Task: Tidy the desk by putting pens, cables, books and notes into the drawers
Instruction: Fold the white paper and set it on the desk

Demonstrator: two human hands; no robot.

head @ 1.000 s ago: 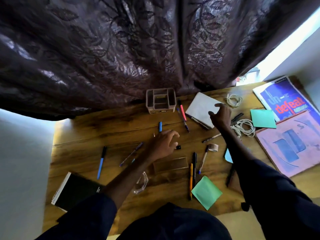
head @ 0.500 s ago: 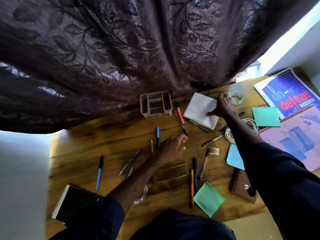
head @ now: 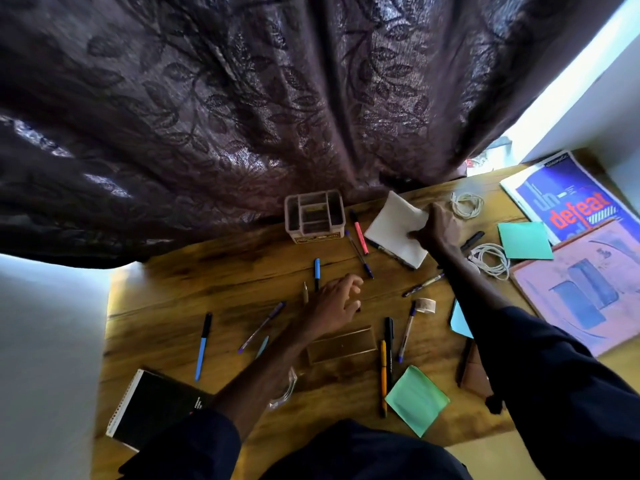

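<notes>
My right hand (head: 439,227) is closed on the right edge of a white notebook (head: 391,227) at the back of the wooden desk (head: 214,282). My left hand (head: 337,302) rests mid-desk with its fingers loosely curled and nothing in it. Beside it lie a blue pen (head: 317,270) and a short gold pen (head: 305,292). A pink pen (head: 360,237) and a purple pen (head: 361,256) sit left of the notebook. Two white cables (head: 467,204) (head: 491,259) lie right of my right hand. A green note (head: 415,400) lies near the front edge.
A compartmented organiser (head: 315,216) stands against the dark curtain (head: 242,116). A black spiral notebook (head: 156,410) is front left. A magazine (head: 568,199), a pink book (head: 585,289) and a teal note (head: 524,240) lie right. More pens and a brown wallet (head: 476,375) are scattered around.
My right hand moved from above the white notebook to its right edge and closed on it. My left hand stayed in nearly the same spot.
</notes>
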